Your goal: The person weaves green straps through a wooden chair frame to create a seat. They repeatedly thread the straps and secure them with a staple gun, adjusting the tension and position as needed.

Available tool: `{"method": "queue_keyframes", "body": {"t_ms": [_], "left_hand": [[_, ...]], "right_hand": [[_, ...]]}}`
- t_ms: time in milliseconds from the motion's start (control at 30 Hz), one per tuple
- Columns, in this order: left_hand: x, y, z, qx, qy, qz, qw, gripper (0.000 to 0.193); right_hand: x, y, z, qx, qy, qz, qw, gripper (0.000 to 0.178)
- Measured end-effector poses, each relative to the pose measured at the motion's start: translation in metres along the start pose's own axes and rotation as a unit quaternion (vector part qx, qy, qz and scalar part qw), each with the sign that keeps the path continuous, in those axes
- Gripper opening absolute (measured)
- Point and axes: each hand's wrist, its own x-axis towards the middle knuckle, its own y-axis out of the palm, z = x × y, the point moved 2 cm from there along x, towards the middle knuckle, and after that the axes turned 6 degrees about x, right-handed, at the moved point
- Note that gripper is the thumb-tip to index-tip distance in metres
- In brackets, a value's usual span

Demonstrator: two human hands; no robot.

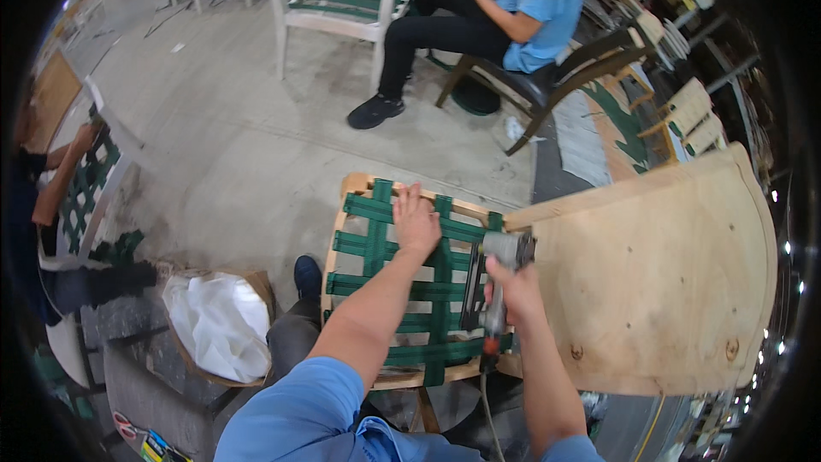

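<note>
A wooden chair frame (469, 207) lies before me, its seat crossed by woven green webbing straps (440, 287). Its broad plywood back panel (654, 278) extends to the right. My left hand (416, 224) rests on the webbing by the seat's far rail, fingers stretched out. In my right hand (517, 291) is a pneumatic staple gun (511, 248), gripped by its handle above the seat's right side, near the back panel. An air hose (489, 411) hangs from the handle's lower end. Whether the gun's nose touches the wood I cannot tell.
A person in a blue shirt (552, 4) sits on a dark chair (547, 85) beyond, near a white chair frame (333, 8). At left another person's arm (60, 180) reaches over webbing. A box with a white liner (218, 325) and scissors (124, 423) are at lower left.
</note>
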Motion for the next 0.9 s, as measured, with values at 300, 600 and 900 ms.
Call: {"method": "queue_keyframes", "body": {"t_ms": [300,600,900], "left_hand": [[-0.051,-0.035,-0.005,-0.109,0.088,0.001,0.99,0.038],[-0.339,-0.07,-0.033,-0.346,-0.133,0.503,0.78,0.024],[-0.361,-0.055,-0.002,-0.271,-0.485,0.495,0.668,0.068]], "right_hand": [[-0.303,-0.182,-0.008,0.046,0.027,-0.106,0.993,0.034],[-0.412,-0.398,-0.141,0.25,-0.008,-0.518,0.818,0.029],[-0.313,-0.463,-0.231,0.37,0.052,-0.376,0.848,0.036]]}}
